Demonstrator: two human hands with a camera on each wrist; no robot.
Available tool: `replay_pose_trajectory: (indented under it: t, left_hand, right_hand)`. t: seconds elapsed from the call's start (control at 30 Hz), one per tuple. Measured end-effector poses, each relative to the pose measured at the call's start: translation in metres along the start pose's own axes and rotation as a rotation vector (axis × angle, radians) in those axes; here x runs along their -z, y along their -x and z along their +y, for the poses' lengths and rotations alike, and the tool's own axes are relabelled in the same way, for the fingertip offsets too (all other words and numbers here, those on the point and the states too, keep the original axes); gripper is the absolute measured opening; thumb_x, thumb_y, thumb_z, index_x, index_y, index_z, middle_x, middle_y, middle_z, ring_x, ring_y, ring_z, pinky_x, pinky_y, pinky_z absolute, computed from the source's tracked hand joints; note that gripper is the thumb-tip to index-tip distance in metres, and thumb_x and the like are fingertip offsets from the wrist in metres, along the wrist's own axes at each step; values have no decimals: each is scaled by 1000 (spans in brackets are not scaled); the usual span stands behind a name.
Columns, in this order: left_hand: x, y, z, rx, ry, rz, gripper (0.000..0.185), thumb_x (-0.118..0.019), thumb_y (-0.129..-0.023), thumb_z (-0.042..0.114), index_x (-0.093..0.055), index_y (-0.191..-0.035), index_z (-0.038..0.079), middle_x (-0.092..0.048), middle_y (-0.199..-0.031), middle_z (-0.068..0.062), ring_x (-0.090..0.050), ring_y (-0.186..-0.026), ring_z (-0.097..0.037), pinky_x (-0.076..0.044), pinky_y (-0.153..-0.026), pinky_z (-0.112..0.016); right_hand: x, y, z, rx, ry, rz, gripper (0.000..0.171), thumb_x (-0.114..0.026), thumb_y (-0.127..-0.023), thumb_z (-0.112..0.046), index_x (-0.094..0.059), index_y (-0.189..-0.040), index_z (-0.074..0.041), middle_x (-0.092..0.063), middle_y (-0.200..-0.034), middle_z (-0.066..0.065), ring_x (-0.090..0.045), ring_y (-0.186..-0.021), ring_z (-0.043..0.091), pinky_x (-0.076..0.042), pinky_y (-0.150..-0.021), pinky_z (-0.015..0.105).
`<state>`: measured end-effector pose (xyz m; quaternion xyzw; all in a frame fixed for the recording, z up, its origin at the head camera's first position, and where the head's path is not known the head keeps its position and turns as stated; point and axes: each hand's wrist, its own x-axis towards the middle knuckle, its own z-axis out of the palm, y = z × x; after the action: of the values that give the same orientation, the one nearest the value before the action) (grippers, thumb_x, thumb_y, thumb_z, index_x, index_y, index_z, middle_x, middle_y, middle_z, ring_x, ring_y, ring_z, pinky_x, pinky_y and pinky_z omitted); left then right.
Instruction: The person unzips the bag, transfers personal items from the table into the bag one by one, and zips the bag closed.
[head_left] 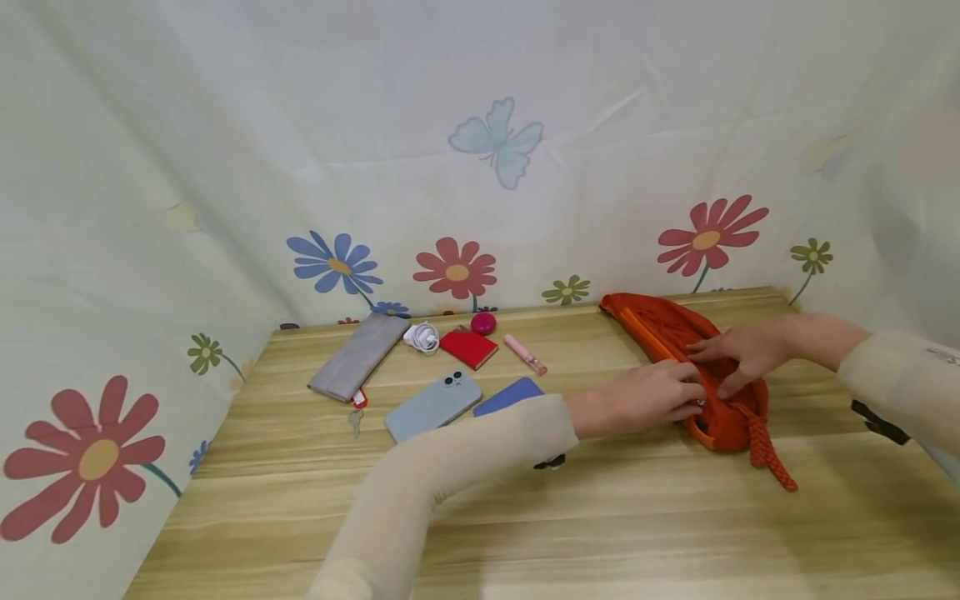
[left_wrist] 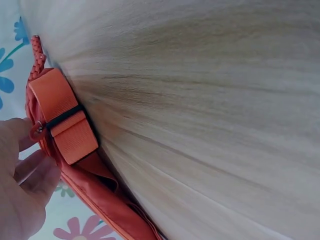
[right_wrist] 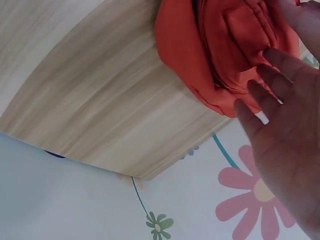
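Note:
An orange-red bag (head_left: 663,321) lies on the right side of the table, its zipped mouth parted. My left hand (head_left: 645,396) grips the bag's near edge with bent fingers. In the left wrist view, a small zipper pull (left_wrist: 36,132) sits right at its fingertips, beside a wide orange strap (left_wrist: 55,95) with a black buckle. My right hand (head_left: 757,343) reaches over from the right, its loosely spread fingers resting on the fabric at the opening. The right wrist view shows those fingertips against the bag's folds (right_wrist: 182,55). A braided cord (head_left: 761,446) trails from the near end.
Left of the bag lie a grey pouch (head_left: 362,354), a white cable (head_left: 423,337), a red booklet (head_left: 468,348), a round pink case (head_left: 483,323), a pink tube (head_left: 525,353), a phone (head_left: 433,407), a blue card (head_left: 506,397) and a key (head_left: 356,422). A floral curtain (head_left: 600,167) hangs behind.

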<state>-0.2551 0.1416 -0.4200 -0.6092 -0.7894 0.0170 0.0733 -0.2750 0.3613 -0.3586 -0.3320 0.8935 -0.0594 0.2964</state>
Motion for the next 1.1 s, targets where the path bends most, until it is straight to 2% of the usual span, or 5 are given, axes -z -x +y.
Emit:
replay_pose_trajectory:
  t: [0.23,0.43,0.7,0.9,1.1]
  left_hand:
    - [-2,0,1,38,2,29,29,-55,-105,38,-71,-123,21,-61,-117,4,-57,-103,-6,-43,-95,-11]
    - [-7,-2,4,64,-10,25,28,-57,-104,41,-70,-119,22,-59,-113,5,-58,-99,-5,-46,-87,-10]
    - [-9,-1,6,115,16,31,22,-57,-105,36,-71,-112,20,-54,-104,6,-54,-90,-2,-47,-77,-12]
    - [-6,4,4,141,133,48,14,-59,-104,25,-69,-108,16,-58,-103,7,-55,-90,0,-44,-80,-9]
    - [0,6,1,193,217,37,8,-65,-101,20,-71,-105,16,-63,-102,9,-58,-90,2,-44,-78,-6]
  right_hand:
    - [-3,6,-4,9,21,17,79,-75,-89,-45,-51,-144,7,-47,-149,29,-49,-130,49,-40,-105,67]
    - [-16,6,-1,-7,1,41,87,-75,-89,-48,-45,-147,10,-48,-148,29,-50,-130,47,-41,-106,65]
    - [-25,4,-1,2,37,114,86,-75,-88,-50,-49,-144,10,-54,-144,26,-54,-127,42,-46,-104,60]
    - [-28,4,-1,-3,40,127,86,-75,-89,-48,-46,-145,11,-50,-147,29,-52,-130,44,-45,-104,59]
    - [-30,3,-2,3,67,161,86,-76,-87,-50,-51,-142,10,-55,-142,26,-56,-126,40,-49,-101,56]
